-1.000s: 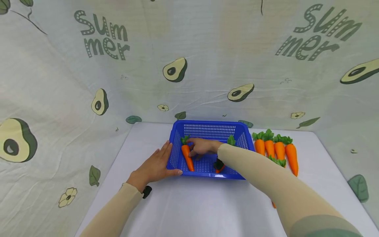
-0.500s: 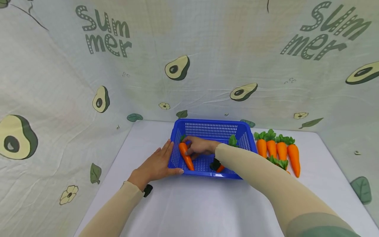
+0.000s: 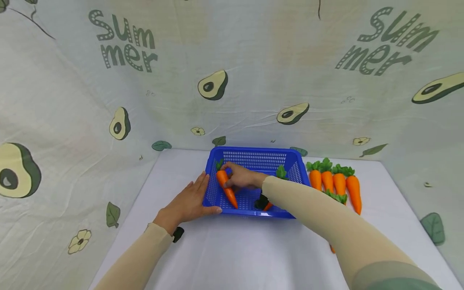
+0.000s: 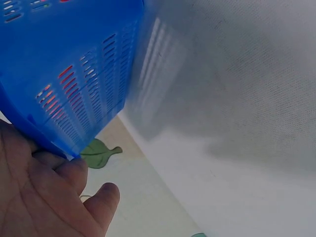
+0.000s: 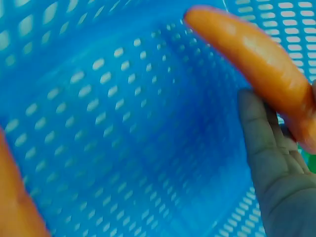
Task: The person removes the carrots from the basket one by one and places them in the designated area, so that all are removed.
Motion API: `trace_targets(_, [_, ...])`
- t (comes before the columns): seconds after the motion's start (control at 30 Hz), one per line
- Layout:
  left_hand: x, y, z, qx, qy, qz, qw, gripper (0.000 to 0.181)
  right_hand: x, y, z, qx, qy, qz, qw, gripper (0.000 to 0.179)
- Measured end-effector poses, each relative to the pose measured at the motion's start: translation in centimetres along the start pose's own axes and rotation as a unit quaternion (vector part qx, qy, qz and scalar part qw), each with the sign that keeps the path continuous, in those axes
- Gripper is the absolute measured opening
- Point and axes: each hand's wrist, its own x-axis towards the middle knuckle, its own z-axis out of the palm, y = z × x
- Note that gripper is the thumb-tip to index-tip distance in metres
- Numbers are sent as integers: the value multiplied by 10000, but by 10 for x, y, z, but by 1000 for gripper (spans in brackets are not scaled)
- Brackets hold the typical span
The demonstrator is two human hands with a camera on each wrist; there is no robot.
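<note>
In the head view my right hand reaches into a blue plastic basket and pinches an orange carrot with a green top, near its left wall. The right wrist view shows that carrot between the thumb and fingers of the right hand, its tip pointing away from the hand. My left hand rests with straight fingers along the basket's left side, its thumb at the front rim. Another carrot lies in the basket, mostly hidden under the right forearm.
Right of the basket, several carrots lie side by side on the white table. Some of them are partly covered by the right arm. A patterned cloth rises behind and beside the table.
My right hand has closed around the left carrot, which has shifted slightly left and back and now slants more. The left hand stays at the basket's side.
</note>
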Motion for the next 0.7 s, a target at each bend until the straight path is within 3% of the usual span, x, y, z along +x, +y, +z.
trace_targets(0.3, [1,0,2,27,140,-17,9999,131,-36,-9,-35,-144,603,-342,9975,64])
trace_targets(0.7, [0,1,7,-115,174,-73,9998,132,-96,-2,-65,-763,1639,-261,9832,64])
